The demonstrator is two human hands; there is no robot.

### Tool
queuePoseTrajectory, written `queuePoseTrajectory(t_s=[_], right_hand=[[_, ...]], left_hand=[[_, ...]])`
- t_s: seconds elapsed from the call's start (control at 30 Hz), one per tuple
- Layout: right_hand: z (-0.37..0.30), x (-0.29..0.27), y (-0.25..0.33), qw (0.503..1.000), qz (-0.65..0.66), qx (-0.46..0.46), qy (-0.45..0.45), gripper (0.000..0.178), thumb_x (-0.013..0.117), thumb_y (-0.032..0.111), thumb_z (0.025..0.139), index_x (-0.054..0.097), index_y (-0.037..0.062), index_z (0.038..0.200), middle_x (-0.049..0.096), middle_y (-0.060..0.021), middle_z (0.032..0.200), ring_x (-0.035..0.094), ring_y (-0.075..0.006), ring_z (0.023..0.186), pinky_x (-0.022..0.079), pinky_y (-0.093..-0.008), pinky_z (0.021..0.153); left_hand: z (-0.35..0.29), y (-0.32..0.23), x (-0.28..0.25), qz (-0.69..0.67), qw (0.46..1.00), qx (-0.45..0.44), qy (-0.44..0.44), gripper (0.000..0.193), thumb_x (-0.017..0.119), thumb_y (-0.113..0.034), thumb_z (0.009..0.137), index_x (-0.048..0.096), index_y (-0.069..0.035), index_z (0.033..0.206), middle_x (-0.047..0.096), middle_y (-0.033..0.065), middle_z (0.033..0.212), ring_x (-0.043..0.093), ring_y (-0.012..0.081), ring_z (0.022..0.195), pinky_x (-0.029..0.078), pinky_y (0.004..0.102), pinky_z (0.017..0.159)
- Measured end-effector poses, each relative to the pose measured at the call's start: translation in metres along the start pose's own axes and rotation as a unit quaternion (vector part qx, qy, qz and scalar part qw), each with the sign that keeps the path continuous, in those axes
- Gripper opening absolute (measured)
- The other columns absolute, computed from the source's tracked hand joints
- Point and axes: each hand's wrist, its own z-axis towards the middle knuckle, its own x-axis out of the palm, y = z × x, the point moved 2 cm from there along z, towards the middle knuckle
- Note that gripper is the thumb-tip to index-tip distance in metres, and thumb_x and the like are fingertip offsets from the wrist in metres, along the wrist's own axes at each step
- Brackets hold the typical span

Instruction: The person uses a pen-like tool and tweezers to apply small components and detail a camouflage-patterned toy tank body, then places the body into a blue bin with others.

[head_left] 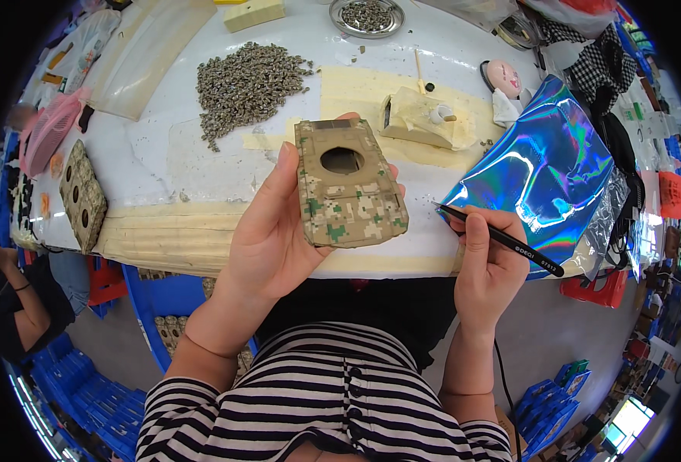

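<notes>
My left hand [267, 231] is wrapped round a camouflage-patterned toy tank hull [353, 208], tilted up above the table's near edge. The hull is tan, brown and green, with a round hole [343, 160] in its upper part. In my right hand [488, 266] is a pair of black tweezers [502, 240], pinched between thumb and fingers. Their tips point up and left toward the hull, apart from it. I cannot make out anything between the tips. Right beside this hand lies a shiny blue holographic sheet [540, 177].
A heap of tiny camouflage parts [248, 86] lies beyond my left hand. A round metal dish [367, 17] holds more. Farther right stand a yellowish block [425, 119] and a pink round object [503, 78]. A camouflage plate with holes [82, 196] leans at the left edge.
</notes>
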Motion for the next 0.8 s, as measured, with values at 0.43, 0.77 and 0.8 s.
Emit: queuePoseTrajectory(t_s=[0.43,0.77,0.8], right_hand=[[0.000,0.001,0.001,1.000,0.006,-0.001,-0.002,0.015,0.055,0.011,0.093,0.056,-0.0033,0.094,0.065,-0.0089,0.083,0.060,-0.0101,0.076,0.044,-0.0195,0.068],[0.002,-0.004,0.007,0.999,0.048,-0.009,-0.010,0.016,0.054,0.013,0.094,0.055,-0.0025,0.092,0.065,-0.0098,0.084,0.059,-0.0110,0.074,0.043,-0.0205,0.066],[0.004,-0.005,0.011,0.998,0.053,-0.017,-0.007,0.016,0.053,0.013,0.094,0.055,-0.0023,0.092,0.065,-0.0103,0.084,0.059,-0.0113,0.074,0.043,-0.0209,0.066]], left_hand=[[0.001,0.000,-0.001,-0.014,1.000,-0.001,0.005,0.064,0.025,-0.045,0.098,0.018,0.000,0.143,0.043,0.0317,0.128,0.051,0.0374,0.116,0.048,0.0402,0.095],[0.001,-0.001,-0.001,-0.002,1.000,-0.006,0.006,0.064,0.025,-0.046,0.098,0.015,-0.002,0.144,0.044,0.0306,0.128,0.050,0.0368,0.117,0.048,0.0396,0.094],[0.001,0.000,-0.001,-0.002,1.000,-0.005,0.002,0.064,0.025,-0.046,0.098,0.015,-0.002,0.144,0.044,0.0304,0.127,0.050,0.0369,0.117,0.048,0.0397,0.094]])
